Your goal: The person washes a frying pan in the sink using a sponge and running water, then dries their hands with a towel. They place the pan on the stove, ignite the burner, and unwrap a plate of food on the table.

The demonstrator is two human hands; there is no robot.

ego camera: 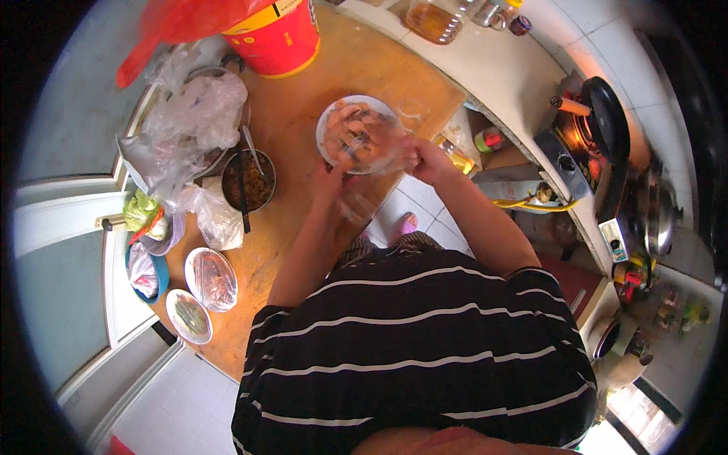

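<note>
A round white plate [372,102] of orange-brown food, with darker pieces in the middle, is on the wooden table before me. Clear plastic film [357,206] covers part of it and hangs past its near rim. My left hand [331,179] is at the plate's near left edge; its fingers are partly hidden, and its grip is unclear. On the right side my right hand [426,160] pinches the film beside the rim. Left of the plate stands a pot [273,196] of chopped food, with a spoon [252,149] in it and black chopsticks [243,193] lying across it.
Two film-covered plates, one larger [190,267] and one smaller [170,318], lie at the table's left. Plastic bags [199,114] cover dishes at the back left, near a red bucket [278,45]. On the right counter are an oil bottle [435,23] and a stove with a black pan [606,119].
</note>
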